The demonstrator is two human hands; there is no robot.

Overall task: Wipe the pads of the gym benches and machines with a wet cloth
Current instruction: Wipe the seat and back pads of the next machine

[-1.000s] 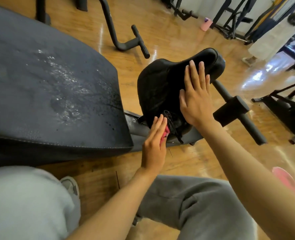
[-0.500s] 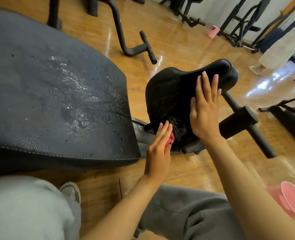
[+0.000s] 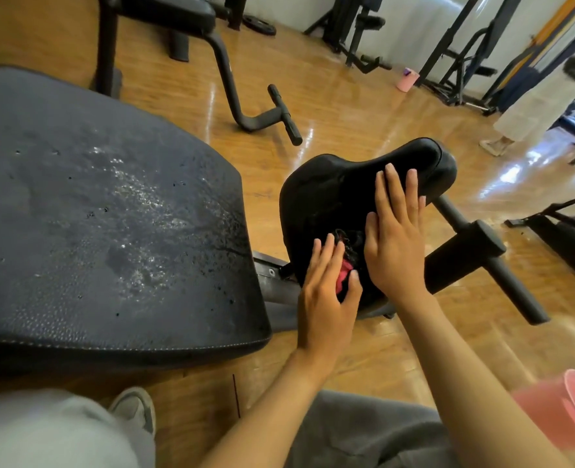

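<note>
Crouched on the glossy wooden gym floor (image 3: 347, 106) next to a big dark-blue padded bench back (image 3: 104, 224), speckled with wet patches and droplets near its middle and right edge. Just past that right edge, a small black curved seat pad (image 3: 333, 194) tilted up on the same metal frame (image 3: 272, 282).

Left hand (image 3: 326, 295) pressed against the lower near corner of the seat pad, fingers mostly straight with the thumb out to the side, pinning a scrunched pink and black cloth (image 3: 345, 268) against the vinyl. Only a bit of the cloth visible, poking out between the fingers and thumb.

Right hand (image 3: 397, 238) laid flat on the right side of the seat pad, fingers straight and spread a little, fingertips (image 3: 390, 173) up near the pad's raised far end. Gripping nothing.

Black foam roller bar (image 3: 482, 251) sticking out to the right behind the seat pad. Pink plastic bucket (image 3: 569, 410) at the right edge of the floor by the knee. Grey trousers (image 3: 363, 434) and a light sneaker (image 3: 137, 410) along the bottom. More black machine frames (image 3: 245, 96) farther back, plus a small pink cup (image 3: 407, 81) on the floor and a person in a white garment (image 3: 536, 106) at the far right.
</note>
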